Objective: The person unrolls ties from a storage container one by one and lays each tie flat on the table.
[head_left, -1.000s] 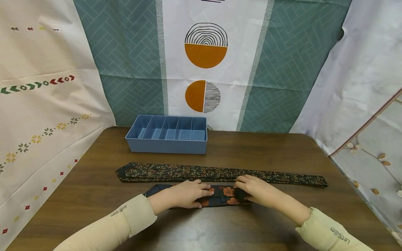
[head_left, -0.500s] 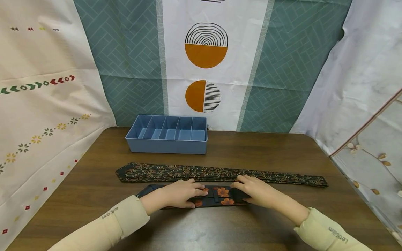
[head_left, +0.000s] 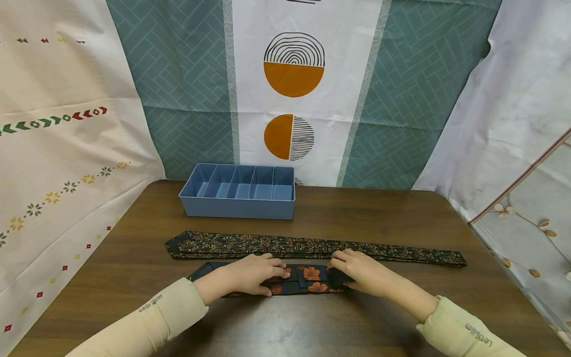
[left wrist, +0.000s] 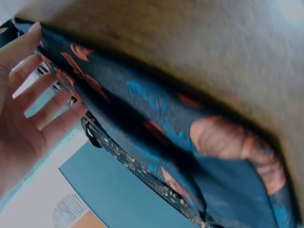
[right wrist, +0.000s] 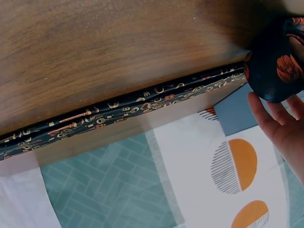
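Note:
A dark navy necktie with orange flowers (head_left: 311, 273) lies across the table in front of the person, its pointed wide end to the left. My left hand (head_left: 252, 274) rests on it with extended fingers; the left wrist view shows their tips along the tie's edge. At the tie's right end, my right hand (head_left: 362, 271) holds a rolled bundle of the same fabric (right wrist: 273, 66), fingers bent around it. The palm side of this grip is partly hidden. Just behind, a black necktie with a small gold pattern (head_left: 232, 245) lies stretched out flat.
A blue divided box (head_left: 236, 208) with several compartments stands toward the back left of the wooden table (head_left: 357, 208). Patterned cloths, including a teal and white curtain (head_left: 187, 99), hang behind and at both sides.
My left hand has slid leftward along with the flowered necktie. My right hand, with the rolled end, has shifted slightly left too. The black necktie and box stay put.

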A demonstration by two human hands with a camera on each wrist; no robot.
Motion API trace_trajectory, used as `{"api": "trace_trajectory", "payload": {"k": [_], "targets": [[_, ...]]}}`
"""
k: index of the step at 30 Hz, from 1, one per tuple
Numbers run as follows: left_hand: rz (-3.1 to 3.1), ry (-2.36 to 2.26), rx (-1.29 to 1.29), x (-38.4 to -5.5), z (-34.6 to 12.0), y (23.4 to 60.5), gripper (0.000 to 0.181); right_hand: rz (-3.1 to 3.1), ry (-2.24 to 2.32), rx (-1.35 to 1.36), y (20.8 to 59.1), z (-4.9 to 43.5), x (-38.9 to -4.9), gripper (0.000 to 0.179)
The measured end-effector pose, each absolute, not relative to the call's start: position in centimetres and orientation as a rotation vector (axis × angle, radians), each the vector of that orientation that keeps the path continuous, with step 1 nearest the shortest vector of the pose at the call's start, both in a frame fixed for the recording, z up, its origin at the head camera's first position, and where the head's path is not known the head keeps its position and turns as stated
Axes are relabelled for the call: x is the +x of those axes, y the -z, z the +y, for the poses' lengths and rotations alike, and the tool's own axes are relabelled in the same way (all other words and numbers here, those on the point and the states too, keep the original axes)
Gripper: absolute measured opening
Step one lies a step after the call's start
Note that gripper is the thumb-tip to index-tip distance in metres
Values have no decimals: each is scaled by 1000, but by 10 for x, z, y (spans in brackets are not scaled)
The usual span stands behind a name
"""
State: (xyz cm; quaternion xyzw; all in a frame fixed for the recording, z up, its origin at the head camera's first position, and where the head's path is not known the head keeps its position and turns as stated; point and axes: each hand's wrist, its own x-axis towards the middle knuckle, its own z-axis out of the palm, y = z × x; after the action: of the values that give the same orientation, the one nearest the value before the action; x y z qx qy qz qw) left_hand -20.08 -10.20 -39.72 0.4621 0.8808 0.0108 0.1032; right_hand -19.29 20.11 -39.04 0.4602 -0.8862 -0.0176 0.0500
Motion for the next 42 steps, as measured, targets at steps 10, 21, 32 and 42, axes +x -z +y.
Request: {"api": "trace_trajectory", "payload": {"k": [10, 21, 32, 42], "targets": [[2595, -33, 1330, -200, -101, 396, 51, -2694, 22, 1421, 392, 203, -192, 59], [2680, 1, 1428, -197, -80, 394, 48, -2686, 30, 1432, 392, 203, -192, 54], [2492, 54, 1551, -200, -61, 397, 58, -2723, 35, 1427, 391, 202, -191, 47], [2456, 73, 1538, -203, -54, 400, 58, -2717, 84, 1454, 389, 202, -192, 40]]}}
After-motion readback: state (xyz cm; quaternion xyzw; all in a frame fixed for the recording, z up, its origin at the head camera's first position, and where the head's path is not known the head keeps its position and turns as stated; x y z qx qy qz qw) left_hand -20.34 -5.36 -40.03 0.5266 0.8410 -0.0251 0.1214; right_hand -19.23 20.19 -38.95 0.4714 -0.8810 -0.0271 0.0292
